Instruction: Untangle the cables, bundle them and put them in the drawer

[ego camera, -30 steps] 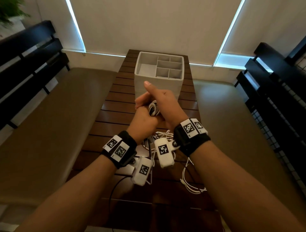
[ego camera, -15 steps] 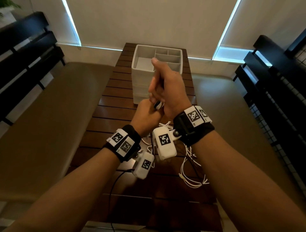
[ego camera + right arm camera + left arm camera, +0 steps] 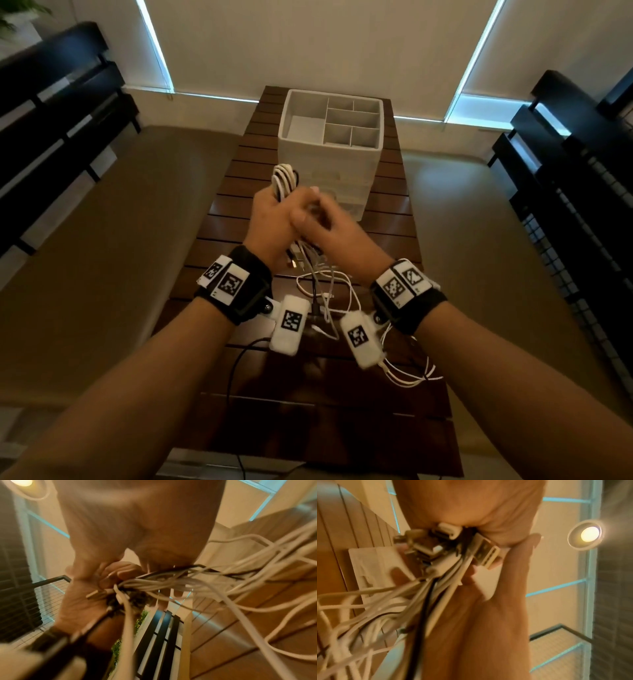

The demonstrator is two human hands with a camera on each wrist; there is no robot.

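My left hand (image 3: 272,209) grips a folded bundle of white cables (image 3: 283,178) with a black one among them; its loop sticks up out of the fist. My right hand (image 3: 317,214), blurred, is pressed against the left one, fingers curled round strands (image 3: 173,574) just below the fist. In the right wrist view the left hand (image 3: 102,582) clamps the bundle and loose strands (image 3: 257,555) fan out to the right. In the left wrist view USB plugs (image 3: 448,545) poke out of my left hand (image 3: 488,534). More cable (image 3: 329,291) hangs to the table. The white drawer unit (image 3: 330,147) stands just behind.
The slatted wooden table (image 3: 222,219) is narrow, with beige cushioned benches (image 3: 102,240) on both sides. White cable loops (image 3: 411,377) lie under my right wrist and a thin black wire (image 3: 236,363) runs off the near edge. Dark slatted frames (image 3: 565,171) flank the benches.
My right hand dropped from above the left fist to its right side, its thumb no longer raised. The bundle's loop now stands clear above the left hand. Both hands shifted slightly left.
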